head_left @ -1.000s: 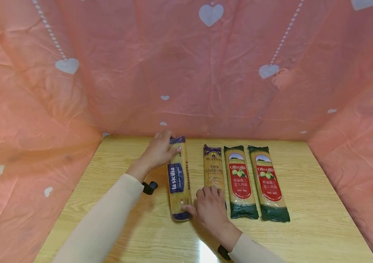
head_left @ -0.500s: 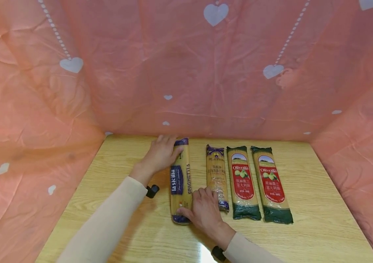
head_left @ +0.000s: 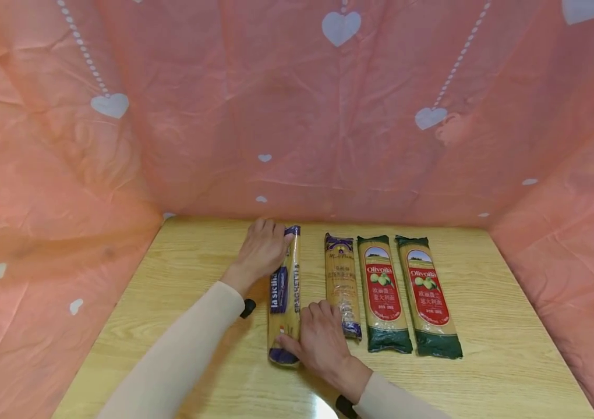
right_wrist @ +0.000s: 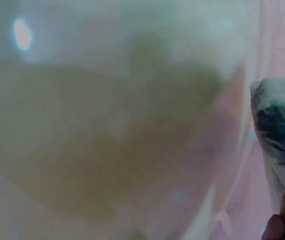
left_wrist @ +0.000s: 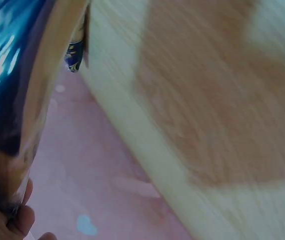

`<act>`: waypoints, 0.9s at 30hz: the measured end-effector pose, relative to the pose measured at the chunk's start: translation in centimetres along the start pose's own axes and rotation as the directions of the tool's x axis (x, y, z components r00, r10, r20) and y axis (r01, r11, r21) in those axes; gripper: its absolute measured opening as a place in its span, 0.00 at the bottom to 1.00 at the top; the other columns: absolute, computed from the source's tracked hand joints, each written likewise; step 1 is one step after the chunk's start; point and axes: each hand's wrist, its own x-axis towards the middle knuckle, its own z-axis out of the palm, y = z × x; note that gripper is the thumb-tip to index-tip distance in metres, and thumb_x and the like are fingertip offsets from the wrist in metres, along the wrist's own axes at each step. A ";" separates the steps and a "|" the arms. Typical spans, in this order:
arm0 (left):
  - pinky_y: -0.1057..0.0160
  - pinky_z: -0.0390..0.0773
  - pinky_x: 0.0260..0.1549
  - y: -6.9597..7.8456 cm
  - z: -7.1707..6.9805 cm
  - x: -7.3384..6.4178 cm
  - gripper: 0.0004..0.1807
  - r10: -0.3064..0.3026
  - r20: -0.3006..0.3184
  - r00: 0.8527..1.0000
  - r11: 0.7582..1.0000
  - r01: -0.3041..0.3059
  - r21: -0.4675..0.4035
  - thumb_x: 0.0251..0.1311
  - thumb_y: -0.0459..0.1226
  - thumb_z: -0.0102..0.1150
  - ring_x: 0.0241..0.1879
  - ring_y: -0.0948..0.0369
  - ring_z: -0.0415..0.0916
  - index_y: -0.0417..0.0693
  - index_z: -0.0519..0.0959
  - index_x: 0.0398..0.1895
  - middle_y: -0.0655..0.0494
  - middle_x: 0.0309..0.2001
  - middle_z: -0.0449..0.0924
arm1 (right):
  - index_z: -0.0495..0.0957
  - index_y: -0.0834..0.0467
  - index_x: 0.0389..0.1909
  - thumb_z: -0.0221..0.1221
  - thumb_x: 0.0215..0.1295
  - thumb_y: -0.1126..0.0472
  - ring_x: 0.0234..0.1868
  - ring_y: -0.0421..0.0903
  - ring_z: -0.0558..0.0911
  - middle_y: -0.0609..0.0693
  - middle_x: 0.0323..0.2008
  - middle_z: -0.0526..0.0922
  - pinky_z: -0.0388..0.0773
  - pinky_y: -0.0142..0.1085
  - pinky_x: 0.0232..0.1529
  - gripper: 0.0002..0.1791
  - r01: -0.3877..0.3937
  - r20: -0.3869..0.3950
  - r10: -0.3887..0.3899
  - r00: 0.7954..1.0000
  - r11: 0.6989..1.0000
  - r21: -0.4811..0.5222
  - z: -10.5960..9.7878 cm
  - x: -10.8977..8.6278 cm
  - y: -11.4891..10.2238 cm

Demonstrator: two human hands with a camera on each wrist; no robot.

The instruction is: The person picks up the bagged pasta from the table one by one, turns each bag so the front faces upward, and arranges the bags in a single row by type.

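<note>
Both hands hold a yellow-and-purple bag of la sicilia spaghetti [head_left: 285,319], upright in the head view and left of the other pasta bags. My left hand [head_left: 262,250] grips its far end, thumb across the top. At the near end, my right hand [head_left: 324,343] holds the right side with its thumb over the front. The side lettering faces partly up, so the bag is rolled to the left. In the left wrist view, the shiny bag [left_wrist: 10,75] runs down to curled fingers. The right wrist view shows its dark end [right_wrist: 280,125] above the right fingertips.
To the right lie a smaller purple-ended pasta bag [head_left: 343,285] and two green-ended Olivoila pasta bags [head_left: 385,291], roughly in a row on the wooden table [head_left: 496,302]. Pink cloth [head_left: 297,116] with white hearts encloses the back and sides.
The la sicilia bag has come slightly nearer and rolled to the left, showing more of its side lettering. Both hands have moved with it; the other bags stay put.
</note>
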 end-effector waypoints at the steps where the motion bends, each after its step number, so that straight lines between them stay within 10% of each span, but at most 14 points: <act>1: 0.46 0.73 0.49 0.0 0.1 0.4 0.19 0.012 -0.024 1.000 1.000 -0.012 0.015 0.85 0.43 0.44 0.43 0.45 0.69 0.36 0.75 0.40 0.42 0.37 0.74 | 0.73 0.54 0.24 0.65 0.64 0.29 0.33 0.47 0.66 0.45 0.24 0.69 0.62 0.42 0.41 0.32 0.002 0.002 -0.002 1.000 1.000 0.002 -0.1 0.3 0.2; 5: 0.47 0.73 0.47 -0.1 0.6 2.2 0.21 0.032 -0.054 0.998 0.997 -0.028 0.065 0.84 0.43 0.45 0.40 0.46 0.70 0.35 0.76 0.37 0.43 0.34 0.73 | 0.73 0.55 0.23 0.64 0.65 0.29 0.34 0.49 0.70 0.48 0.25 0.73 0.64 0.45 0.42 0.33 -0.025 0.038 0.026 0.999 0.999 -0.026 -0.6 1.8 1.1; 14: 0.40 0.64 0.75 -0.2 2.4 4.9 0.28 -0.057 0.247 0.967 0.998 0.049 0.035 0.87 0.47 0.33 0.60 0.43 0.69 0.31 0.77 0.58 0.38 0.53 0.79 | 0.72 0.54 0.21 0.63 0.68 0.30 0.33 0.49 0.68 0.47 0.25 0.73 0.62 0.44 0.41 0.32 -0.095 0.164 0.096 0.982 0.995 -0.018 -0.3 3.3 2.7; 27: 0.41 0.68 0.72 0.2 4.5 6.2 0.29 -0.105 0.322 0.941 0.994 0.094 0.049 0.87 0.48 0.34 0.66 0.42 0.70 0.32 0.75 0.65 0.38 0.61 0.79 | 0.75 0.56 0.24 0.58 0.69 0.27 0.38 0.50 0.69 0.49 0.28 0.76 0.63 0.46 0.44 0.35 -0.126 0.241 0.139 0.960 0.990 -0.071 0.4 4.2 3.5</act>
